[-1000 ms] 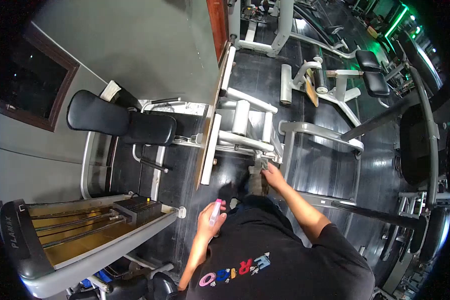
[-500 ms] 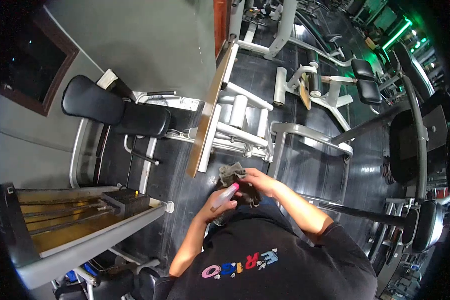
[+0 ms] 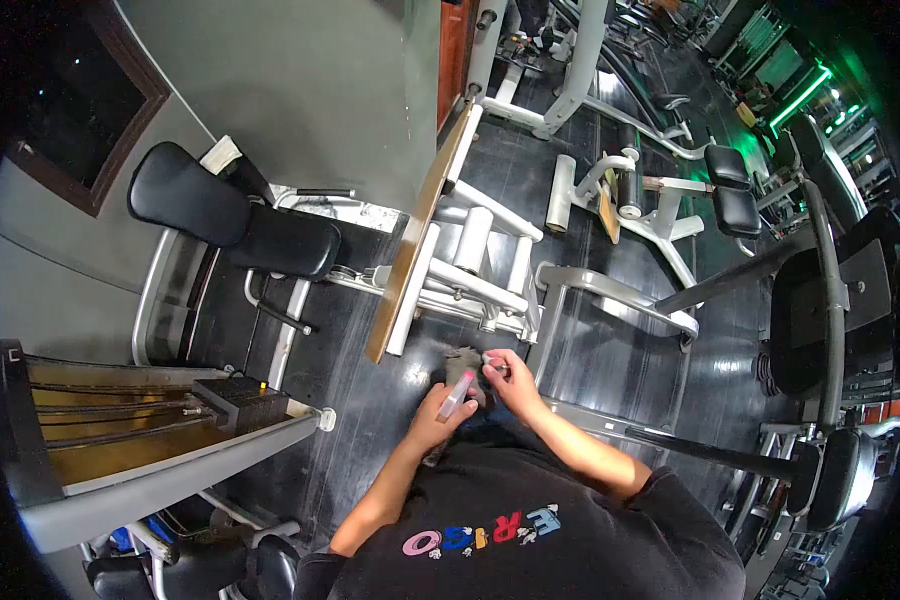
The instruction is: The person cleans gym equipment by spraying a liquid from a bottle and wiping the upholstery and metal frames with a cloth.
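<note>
In front of my waist, my left hand (image 3: pixel 431 418) is wrapped round a slim, clear bottle (image 3: pixel 454 397) with a pink tip. The bottle leans with its pink end pointing away from me. Just beyond it hangs a crumpled grey-brown cloth (image 3: pixel 460 361), partly hidden behind the bottle and my fingers. My right hand (image 3: pixel 513 383) is closed in a pinch at the cloth's right edge, close to the bottle's pink end. The lower part of the cloth is dark and hard to make out.
A white-framed gym machine with a tilted board (image 3: pixel 410 262) stands straight ahead. A black padded bench (image 3: pixel 288 240) and a weight stack (image 3: pixel 232 412) are on the left. Metal frames and a dark bar (image 3: pixel 715 448) lie on the right, over black flooring.
My right hand has drawn slightly back from the cloth's middle to its right edge, fingers now pinched. The cloth sits lower and looks less bunched. The view has shifted slightly.
</note>
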Demonstrator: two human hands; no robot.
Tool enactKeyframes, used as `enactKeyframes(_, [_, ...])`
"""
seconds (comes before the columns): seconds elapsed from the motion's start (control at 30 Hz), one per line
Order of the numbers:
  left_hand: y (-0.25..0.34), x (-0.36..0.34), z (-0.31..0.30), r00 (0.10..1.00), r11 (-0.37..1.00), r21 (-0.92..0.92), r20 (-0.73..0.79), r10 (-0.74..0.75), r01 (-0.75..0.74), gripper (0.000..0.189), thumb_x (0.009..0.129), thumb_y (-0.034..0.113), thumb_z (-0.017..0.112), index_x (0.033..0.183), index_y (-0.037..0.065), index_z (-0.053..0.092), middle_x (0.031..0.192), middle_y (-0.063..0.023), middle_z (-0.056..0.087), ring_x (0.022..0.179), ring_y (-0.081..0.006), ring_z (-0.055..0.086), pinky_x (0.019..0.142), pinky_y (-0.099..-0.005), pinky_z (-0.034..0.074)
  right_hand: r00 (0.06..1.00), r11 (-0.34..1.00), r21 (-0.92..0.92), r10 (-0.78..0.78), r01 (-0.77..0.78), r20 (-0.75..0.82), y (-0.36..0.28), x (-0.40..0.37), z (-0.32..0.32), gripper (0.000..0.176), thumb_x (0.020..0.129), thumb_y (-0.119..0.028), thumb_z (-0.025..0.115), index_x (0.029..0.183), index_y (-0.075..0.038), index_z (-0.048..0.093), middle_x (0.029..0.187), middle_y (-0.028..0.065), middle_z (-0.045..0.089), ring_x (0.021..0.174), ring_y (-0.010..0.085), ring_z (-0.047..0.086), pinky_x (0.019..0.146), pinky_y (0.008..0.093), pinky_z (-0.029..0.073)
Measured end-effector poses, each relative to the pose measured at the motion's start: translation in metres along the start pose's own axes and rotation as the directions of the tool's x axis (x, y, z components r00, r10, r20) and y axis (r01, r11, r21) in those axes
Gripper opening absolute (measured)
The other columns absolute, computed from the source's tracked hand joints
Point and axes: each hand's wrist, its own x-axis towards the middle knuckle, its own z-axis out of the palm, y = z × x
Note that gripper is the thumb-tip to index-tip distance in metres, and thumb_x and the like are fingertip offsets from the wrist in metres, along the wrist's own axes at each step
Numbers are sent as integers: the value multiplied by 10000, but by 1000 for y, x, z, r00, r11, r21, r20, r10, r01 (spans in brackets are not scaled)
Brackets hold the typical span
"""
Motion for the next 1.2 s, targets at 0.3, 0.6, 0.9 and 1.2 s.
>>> enactKeyframes(0.3, [-3,46,42,960,963,-265,-253,-117,48,397,901,317,673,1121,-13,640,983,-131,578,904,-227,625,786,-333,506,865,954,-51,-243,294,439,-12,-21,-22,843,753,-356,812,1387,-47,352,1333,183,503,1266,321,491,1057,391,382])
enactKeyframes(0.6, [29,71,64,961,980,193,-277,12,43,480,861,339,703,1198,15,596,971,-169,518,1001,-340,525,903,-408,436,907,964,-161,-133,212,399,1,8,-44,853,728,-208,787,1397,-80,274,1233,191,547,1120,345,587,923,408,478])
enactKeyframes(0.9, [5,82,65,992,996,-44,-102,-76,72,607,834,143,725,1361,-25,476,1072,-132,407,996,-245,558,933,-337,459,899,954,-124,-209,274,385,26,48,-65,747,751,-220,715,1383,-94,339,1023,217,646,960,396,649,821,436,513])
enactKeyframes(1.2, [5,91,55,811,912,190,-547,-210,365,198,873,232,650,1044,183,738,954,-89,699,875,-262,642,802,-371,477,932,946,-203,-180,251,314,24,102,-111,313,823,-304,721,841,-16,599,669,108,579,625,215,576,629,345,475])
